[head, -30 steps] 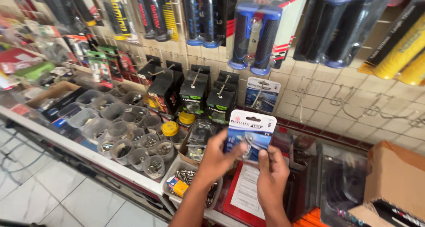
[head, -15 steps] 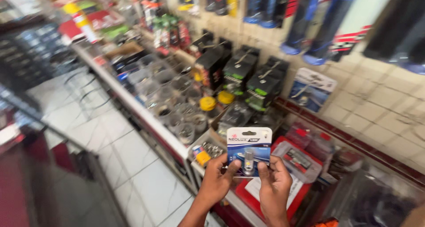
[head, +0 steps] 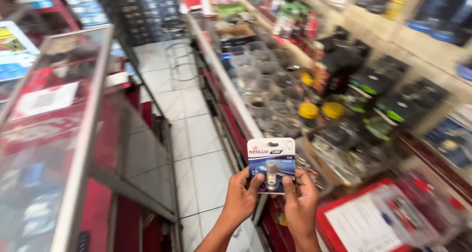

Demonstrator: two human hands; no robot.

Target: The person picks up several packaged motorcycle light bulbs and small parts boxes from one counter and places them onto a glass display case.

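Glass display counter (head: 73, 134) at far left, tiled floor (head: 196, 148) beside it, then left hand (head: 241, 198) and right hand (head: 301, 203) — each thumb pressed on the front of a small blue-and-white bulb blister pack (head: 271, 164), fingers curled behind its lower corners. Held upright in the air, over the shelf edge and the floor. Could slip from so light a pinch and fall — perhaps among the clear plastic cups (head: 265, 89) at right.

Your left hand (head: 241, 195) and right hand (head: 301, 199) rise side by side from the bottom of the view, forearms angled inward, fingers curled toward each other and both thumbs pointing up, pinching a blister pack (head: 271, 162) between them.
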